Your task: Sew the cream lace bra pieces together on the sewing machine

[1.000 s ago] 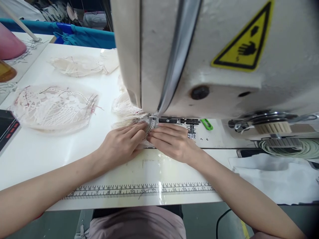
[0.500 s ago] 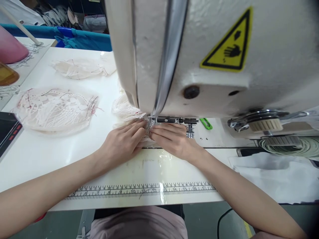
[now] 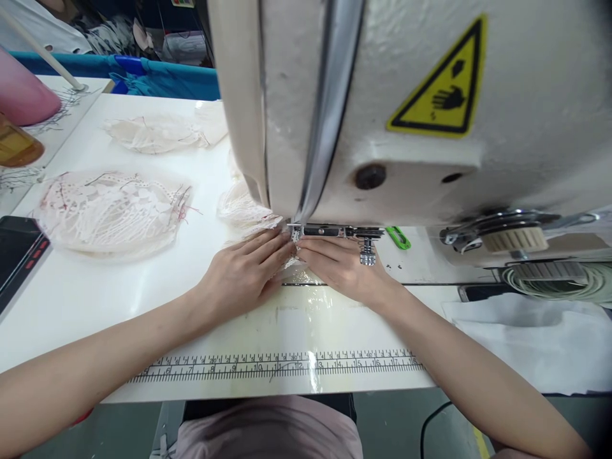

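A white lace piece (image 3: 245,209) lies bunched beneath the needle end of a sewing machine (image 3: 411,76). My left hand (image 3: 246,264) rests on it from the left, fingers stretched out flat and tips close to the presser foot (image 3: 295,231). From the right, my right hand (image 3: 342,264) lies with its fingers extended along the lace edge, partly behind a metal guide with a spring screw (image 3: 367,252). Both thumbs are hidden, and the lace between the hands shows only as a narrow strip.
Further lace pieces with loose threads (image 3: 115,210) lie on the white table at left, near a black device (image 3: 19,255) and a pink thread cone (image 3: 23,92). A green thread snipper (image 3: 398,238) lies right of the needle. White cloth (image 3: 530,338) covers the right side; a printed ruler (image 3: 258,368) runs along the front.
Both hands and the whole scene sit slightly further right in view, mostly from a small camera shift. My hands keep their flat pose on the lace, which has hardly changed.
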The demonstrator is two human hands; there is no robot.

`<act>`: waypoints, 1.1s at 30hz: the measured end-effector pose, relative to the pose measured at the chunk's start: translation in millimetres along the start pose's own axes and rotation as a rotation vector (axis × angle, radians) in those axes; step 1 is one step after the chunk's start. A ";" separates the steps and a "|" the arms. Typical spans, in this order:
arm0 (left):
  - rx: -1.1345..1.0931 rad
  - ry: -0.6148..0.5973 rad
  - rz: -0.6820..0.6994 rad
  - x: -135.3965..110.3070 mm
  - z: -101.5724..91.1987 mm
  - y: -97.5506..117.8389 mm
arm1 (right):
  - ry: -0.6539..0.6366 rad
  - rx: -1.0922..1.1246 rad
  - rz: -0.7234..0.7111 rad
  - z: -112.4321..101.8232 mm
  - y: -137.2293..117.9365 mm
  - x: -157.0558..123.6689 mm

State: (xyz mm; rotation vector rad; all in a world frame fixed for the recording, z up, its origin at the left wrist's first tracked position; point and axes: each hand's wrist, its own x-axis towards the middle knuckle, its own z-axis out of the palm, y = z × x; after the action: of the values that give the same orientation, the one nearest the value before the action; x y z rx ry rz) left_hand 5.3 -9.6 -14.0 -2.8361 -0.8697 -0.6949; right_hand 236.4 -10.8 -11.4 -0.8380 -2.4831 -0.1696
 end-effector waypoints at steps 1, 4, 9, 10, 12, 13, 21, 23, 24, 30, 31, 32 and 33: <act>-0.003 -0.003 0.003 0.0 0.1 0.2 | 0.000 -0.023 0.010 -1.6 -0.2 0.4; -0.015 -0.017 0.008 0.3 0.0 0.5 | 0.001 -0.096 0.044 -6.1 -1.5 1.5; -0.016 -0.018 0.006 1.4 0.2 0.1 | 0.020 -0.075 0.104 -8.2 -3.3 3.2; -0.015 -0.017 0.006 1.8 0.3 -0.1 | 0.010 -0.035 0.137 -8.7 -3.5 4.0; -0.015 -0.025 0.001 2.5 0.5 -0.2 | -0.021 0.057 0.217 -9.7 -3.8 5.6; -0.014 -0.029 -0.003 2.8 0.7 -0.2 | -0.035 0.096 0.256 -9.9 -3.7 6.3; -0.004 -0.039 -0.004 3.6 2.8 -2.6 | -0.027 0.177 0.308 5.7 -0.2 -2.1; 0.010 -0.017 0.057 3.7 2.2 -3.2 | -0.010 0.164 0.312 9.2 -0.2 -5.3; 0.019 -0.008 0.096 3.6 1.5 -3.5 | 0.000 0.144 0.309 10.3 0.0 -6.3; 0.045 -0.004 0.185 1.8 -5.3 -7.4 | -0.009 -0.034 0.073 8.5 1.3 -3.8; 0.038 -0.004 0.178 1.4 -6.3 -8.9 | -0.027 -0.066 0.049 7.4 0.6 -2.6; 0.032 -0.003 0.169 0.9 -7.2 -10.4 | -0.040 -0.106 0.036 6.2 -0.7 -1.4; 0.027 -0.002 0.160 0.6 -7.9 -12.0 | -0.053 -0.147 0.024 5.0 -2.5 -0.2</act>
State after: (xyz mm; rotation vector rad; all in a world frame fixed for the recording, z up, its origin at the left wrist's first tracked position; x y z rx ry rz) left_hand -4.0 -1.0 -7.2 -2.8426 -0.6380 -0.6538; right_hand 232.9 -11.6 -15.7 -0.9433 -2.5322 -0.3284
